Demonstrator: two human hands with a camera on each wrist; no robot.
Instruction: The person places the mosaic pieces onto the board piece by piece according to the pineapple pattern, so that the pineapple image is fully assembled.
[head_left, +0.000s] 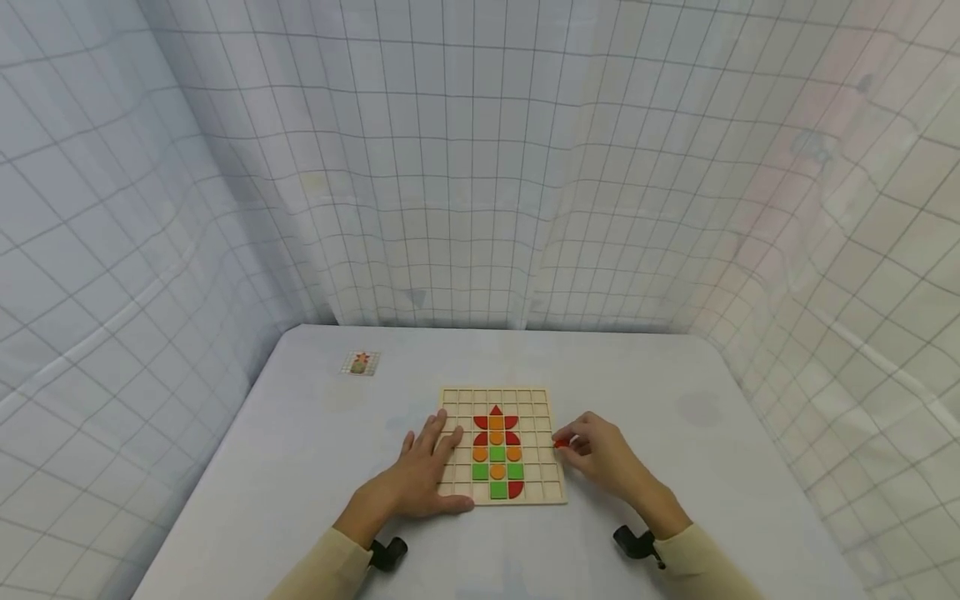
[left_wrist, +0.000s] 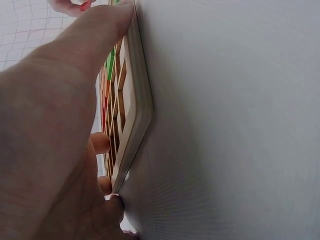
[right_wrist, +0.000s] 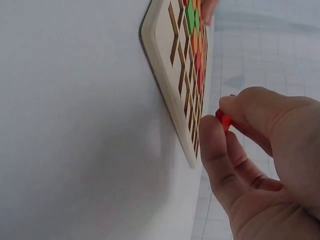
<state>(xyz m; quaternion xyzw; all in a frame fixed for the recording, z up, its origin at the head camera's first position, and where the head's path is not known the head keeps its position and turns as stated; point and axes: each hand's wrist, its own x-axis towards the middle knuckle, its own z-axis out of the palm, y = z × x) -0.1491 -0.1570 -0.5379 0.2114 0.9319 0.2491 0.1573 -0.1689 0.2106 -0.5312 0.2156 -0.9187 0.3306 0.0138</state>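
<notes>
A wooden grid board (head_left: 542, 400) lies on the white table, with red, orange and green shape pieces (head_left: 497, 454) set in its middle cells. My left hand (head_left: 423, 473) lies flat with spread fingers on the board's left edge (left_wrist: 134, 115), pressing it down. Over the board's right edge, my right hand (head_left: 600, 454) pinches a small red piece (head_left: 560, 443) between thumb and fingers. The right wrist view shows that red piece (right_wrist: 223, 119) pinched just above the board's rim (right_wrist: 165, 85).
A small pattern card (head_left: 361, 363) lies at the table's far left. Gridded white curtains close in the table on three sides. Bare tabletop (head_left: 300, 467) surrounds the board.
</notes>
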